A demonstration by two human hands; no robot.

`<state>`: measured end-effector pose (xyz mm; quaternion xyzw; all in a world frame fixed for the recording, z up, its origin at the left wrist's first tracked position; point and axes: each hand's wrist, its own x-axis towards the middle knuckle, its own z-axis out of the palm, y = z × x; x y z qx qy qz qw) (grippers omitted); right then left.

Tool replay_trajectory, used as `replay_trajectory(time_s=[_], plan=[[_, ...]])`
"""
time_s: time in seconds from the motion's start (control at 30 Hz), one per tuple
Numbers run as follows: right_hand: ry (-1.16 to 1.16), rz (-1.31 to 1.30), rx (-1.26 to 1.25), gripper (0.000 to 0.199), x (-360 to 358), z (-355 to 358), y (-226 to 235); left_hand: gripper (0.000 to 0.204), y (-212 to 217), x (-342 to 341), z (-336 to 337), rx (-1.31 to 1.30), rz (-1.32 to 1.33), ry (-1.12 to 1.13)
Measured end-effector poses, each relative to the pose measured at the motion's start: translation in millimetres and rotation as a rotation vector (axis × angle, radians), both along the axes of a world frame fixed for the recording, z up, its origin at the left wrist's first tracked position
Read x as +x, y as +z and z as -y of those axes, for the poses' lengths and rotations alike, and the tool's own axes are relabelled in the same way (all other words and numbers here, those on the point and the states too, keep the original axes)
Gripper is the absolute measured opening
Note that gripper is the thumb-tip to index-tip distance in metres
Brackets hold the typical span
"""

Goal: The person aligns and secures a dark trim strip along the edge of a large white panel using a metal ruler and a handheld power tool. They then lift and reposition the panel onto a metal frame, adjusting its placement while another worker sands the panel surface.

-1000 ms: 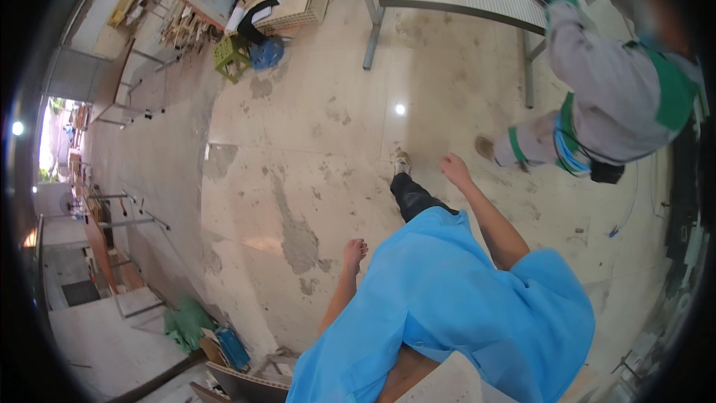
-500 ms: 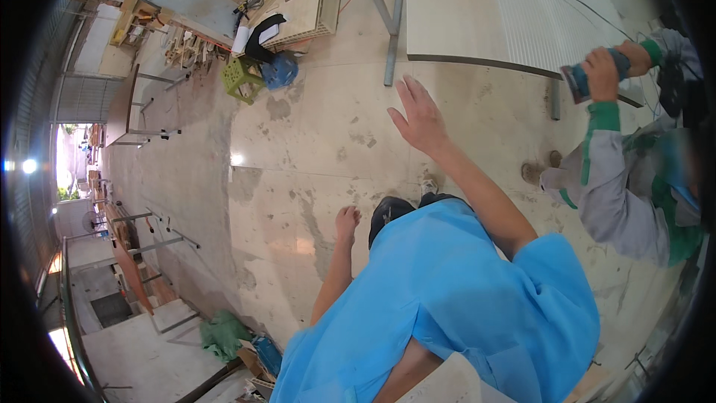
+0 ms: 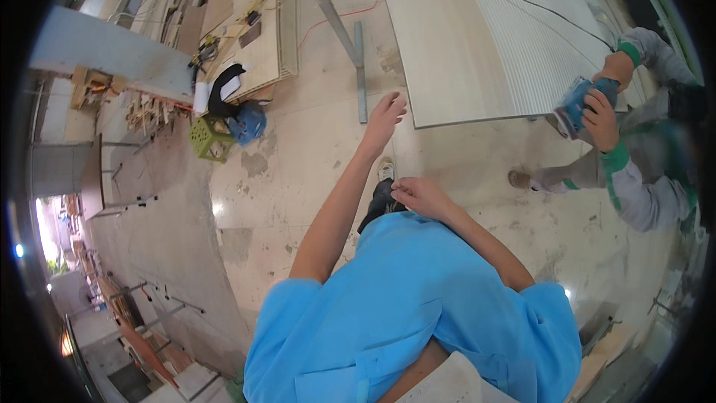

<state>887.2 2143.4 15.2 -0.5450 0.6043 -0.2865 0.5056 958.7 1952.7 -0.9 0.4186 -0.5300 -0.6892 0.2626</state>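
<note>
The left hand (image 3: 384, 116) is raised and extended toward 12 o'clock, fingers spread loosely and holding nothing. It is nearest to the near edge of the large pale panel (image 3: 477, 37), just short of touching it, and close to the grey metal leg (image 3: 359, 67) of the support beneath. The right hand (image 3: 419, 195) is drawn in at the front of the blue shirt (image 3: 403, 306), fingers curled inward; whether they pinch anything cannot be told. A dark trouser leg and a pale shoe (image 3: 385, 170) show just beside it, on the stained concrete floor (image 3: 283, 172).

At 2 o'clock a co-worker in a grey top with green cuffs holds a blue power sander (image 3: 578, 104) in both hands at the panel's right edge. At 10 o'clock stand a green stool (image 3: 207, 140) and a blue bag (image 3: 247, 124) beside a wooden workbench (image 3: 261, 37)
</note>
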Motion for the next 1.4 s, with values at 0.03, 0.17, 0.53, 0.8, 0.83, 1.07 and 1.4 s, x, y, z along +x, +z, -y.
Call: replay_trajectory(time_s=[0.03,0.17,0.53,0.8,0.83,1.07,1.4], plan=[[0.007,-0.041,0.024,0.033,-1.1,5.4,0.6,0.055,-2.0,-15.6,10.5,0.041,-0.006,-0.048],[-0.07,-0.117,0.098,0.037,-1.7,23.0,3.1,0.064,-7.6,-50.2,42.6,0.003,0.096,-0.14],[-0.4,-0.033,0.175,0.042,0.9,41.6,-0.4,0.053,-14.1,-58.3,85.1,0.336,-0.093,-0.195],[-0.86,0.511,0.072,0.047,9.8,55.7,-19.8,0.048,-13.9,-24.0,77.2,0.14,0.037,-0.282],[-0.924,0.531,0.142,0.05,11.7,58.7,-24.7,0.047,-14.7,-23.7,82.1,0.093,0.036,-0.316],[-1.02,0.548,0.078,0.055,22.5,72.6,-31.7,0.033,-8.0,-21.8,92.3,0.168,0.025,-0.344],[-0.889,0.421,0.039,0.051,38.8,65.2,-17.2,0.051,1.3,-22.9,95.3,0.162,0.136,-0.362]])
